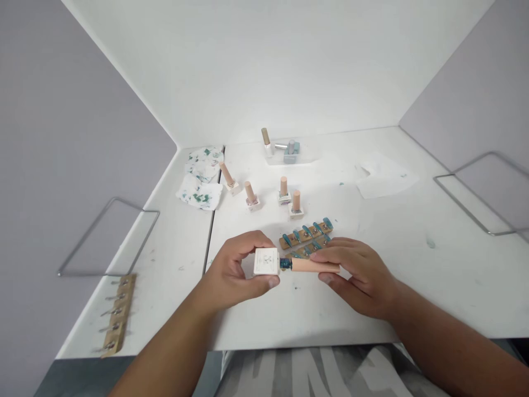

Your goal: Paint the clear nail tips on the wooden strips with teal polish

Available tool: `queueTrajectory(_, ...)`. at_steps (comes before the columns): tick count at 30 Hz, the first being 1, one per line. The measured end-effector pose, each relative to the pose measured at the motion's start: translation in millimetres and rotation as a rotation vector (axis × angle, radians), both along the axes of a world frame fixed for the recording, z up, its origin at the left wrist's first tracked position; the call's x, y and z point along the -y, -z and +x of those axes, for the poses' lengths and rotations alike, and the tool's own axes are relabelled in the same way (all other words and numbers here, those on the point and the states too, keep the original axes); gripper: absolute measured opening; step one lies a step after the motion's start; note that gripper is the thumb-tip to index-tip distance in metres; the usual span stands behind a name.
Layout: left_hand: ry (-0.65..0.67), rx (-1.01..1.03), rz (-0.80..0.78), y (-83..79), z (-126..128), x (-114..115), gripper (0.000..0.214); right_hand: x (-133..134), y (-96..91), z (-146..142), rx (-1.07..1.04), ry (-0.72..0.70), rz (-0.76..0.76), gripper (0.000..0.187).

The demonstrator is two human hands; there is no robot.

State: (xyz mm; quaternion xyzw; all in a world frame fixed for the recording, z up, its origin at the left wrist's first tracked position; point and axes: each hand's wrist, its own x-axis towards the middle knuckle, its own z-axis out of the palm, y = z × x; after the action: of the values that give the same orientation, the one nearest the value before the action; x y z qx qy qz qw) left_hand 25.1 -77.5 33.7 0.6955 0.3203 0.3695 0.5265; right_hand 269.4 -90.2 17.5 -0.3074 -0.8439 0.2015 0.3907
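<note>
My left hand (237, 270) is closed around a small white square nail polish bottle (265, 261), held on its side above the table's front edge. My right hand (357, 273) pinches the bottle's long peach cap (314, 266). A dark teal neck (285, 263) shows between bottle and cap. Just behind my hands lies a wooden strip (306, 234) carrying several teal-painted nail tips.
Several peach-capped polish bottles (283, 190) stand mid-table, with more bottles (289, 149) at the back. Stained tissues (200, 190) lie at the left and a white sheet (384, 176) at the right. A second strip of clear tips (115, 314) sits front left. Wire frames (475, 190) flank both sides.
</note>
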Motion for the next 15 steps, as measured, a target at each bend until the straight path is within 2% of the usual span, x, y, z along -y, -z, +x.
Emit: queueTrajectory(15,0.036,-0.100,0.077,-1.6,0.1,-1.6,0.023,2.6,2.1,-0.7,0.092,-0.007,0.016,0.018)
